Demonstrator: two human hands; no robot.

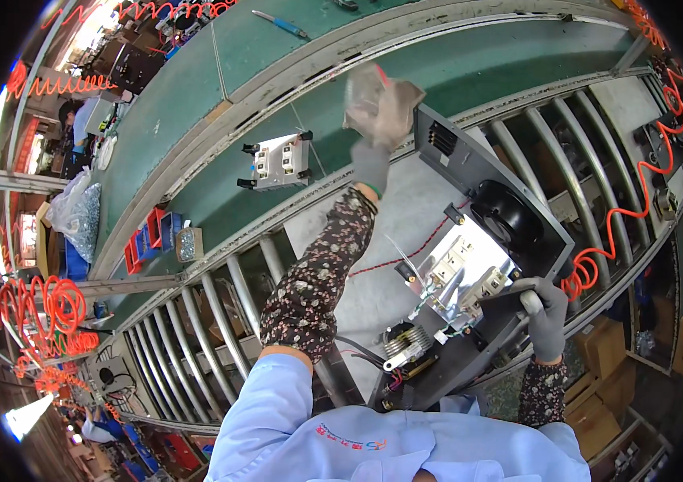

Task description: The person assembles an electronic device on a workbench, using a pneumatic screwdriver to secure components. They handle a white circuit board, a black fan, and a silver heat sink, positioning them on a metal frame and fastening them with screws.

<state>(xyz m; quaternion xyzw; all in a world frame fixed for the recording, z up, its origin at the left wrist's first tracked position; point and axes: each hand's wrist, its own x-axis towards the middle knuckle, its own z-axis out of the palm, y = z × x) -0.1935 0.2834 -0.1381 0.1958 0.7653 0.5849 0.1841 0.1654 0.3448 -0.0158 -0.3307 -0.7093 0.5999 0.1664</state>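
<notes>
My left hand [390,112], in a grey glove and smeared by motion, reaches over the far side of the bench. It appears closed on a blurred see-through plastic piece [364,95] with a red streak; its kind cannot be made out. A dark grey metal housing [470,145] lies before me, with a black round fan-like part [506,215] inside. Beside that part sits a shiny metal plate [458,265] carrying white sockets and wires. My gloved right hand [544,315] has its fingers curled over the housing's near right edge. A finned metal part [406,345] with cables lies at the near end.
A second socket plate [281,159] with black corner feet lies on the green bench. Metal rollers [205,321] run left and right under a pale board [349,301]. Red and blue bins [153,233] stand at left. A coiled orange hose [590,269] hangs at right, near cardboard boxes [603,353].
</notes>
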